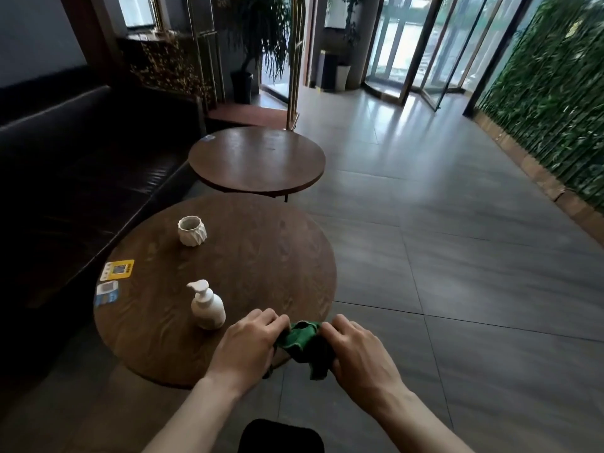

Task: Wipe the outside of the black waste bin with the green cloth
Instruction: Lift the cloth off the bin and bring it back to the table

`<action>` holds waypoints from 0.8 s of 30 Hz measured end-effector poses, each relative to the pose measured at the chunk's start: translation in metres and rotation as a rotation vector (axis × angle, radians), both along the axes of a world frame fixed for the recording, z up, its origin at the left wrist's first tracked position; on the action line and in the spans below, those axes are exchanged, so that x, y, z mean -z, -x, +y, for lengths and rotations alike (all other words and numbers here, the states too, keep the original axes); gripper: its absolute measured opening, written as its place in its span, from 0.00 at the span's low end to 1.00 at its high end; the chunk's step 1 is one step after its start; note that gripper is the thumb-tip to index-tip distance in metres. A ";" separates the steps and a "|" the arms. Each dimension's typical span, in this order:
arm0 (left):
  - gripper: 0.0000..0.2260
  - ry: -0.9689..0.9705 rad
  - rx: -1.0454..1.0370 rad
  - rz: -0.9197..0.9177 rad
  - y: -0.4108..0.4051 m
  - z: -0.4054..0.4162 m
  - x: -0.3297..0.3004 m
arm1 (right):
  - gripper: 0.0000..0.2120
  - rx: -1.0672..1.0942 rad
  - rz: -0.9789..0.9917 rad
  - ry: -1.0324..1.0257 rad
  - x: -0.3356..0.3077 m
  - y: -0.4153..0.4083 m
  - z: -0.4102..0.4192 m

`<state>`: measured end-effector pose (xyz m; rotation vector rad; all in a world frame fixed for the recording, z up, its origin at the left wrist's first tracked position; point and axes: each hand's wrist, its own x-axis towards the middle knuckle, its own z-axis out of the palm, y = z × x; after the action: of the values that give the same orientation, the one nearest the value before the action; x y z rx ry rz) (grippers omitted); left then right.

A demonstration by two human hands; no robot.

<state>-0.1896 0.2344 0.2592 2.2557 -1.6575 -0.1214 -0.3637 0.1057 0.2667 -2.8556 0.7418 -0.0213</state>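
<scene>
Both hands, left [243, 346] and right [356, 353], grip the green cloth [302, 341] over a round wooden table [261, 273], apparently crumpled.

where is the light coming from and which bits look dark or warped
Head view: daylight enters through the glass doors at top right and glares off the floor tiles; the sofa at left is nearly black; the wide lens bends the plant wall; both hands on the green cloth are evenly lit.

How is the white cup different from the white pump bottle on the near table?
The cup is short, open on top, with a faceted wall; the pump bottle is taller, smooth, closed by a pump. The cup stands farther from the person, the bottle nearer. Both are white and upright.
</scene>
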 end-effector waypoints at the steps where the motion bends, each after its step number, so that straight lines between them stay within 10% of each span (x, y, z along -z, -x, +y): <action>1: 0.16 -0.007 -0.006 0.006 -0.011 -0.007 0.004 | 0.14 0.003 0.015 0.001 0.002 -0.010 -0.007; 24: 0.20 -0.165 -0.267 0.141 -0.142 -0.206 0.208 | 0.21 -0.069 -0.027 -0.180 0.206 -0.163 -0.225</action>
<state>-0.0474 0.0288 0.0512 2.5021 -1.3050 -0.3544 -0.2008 -0.1198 0.0605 -2.7014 0.6068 0.0161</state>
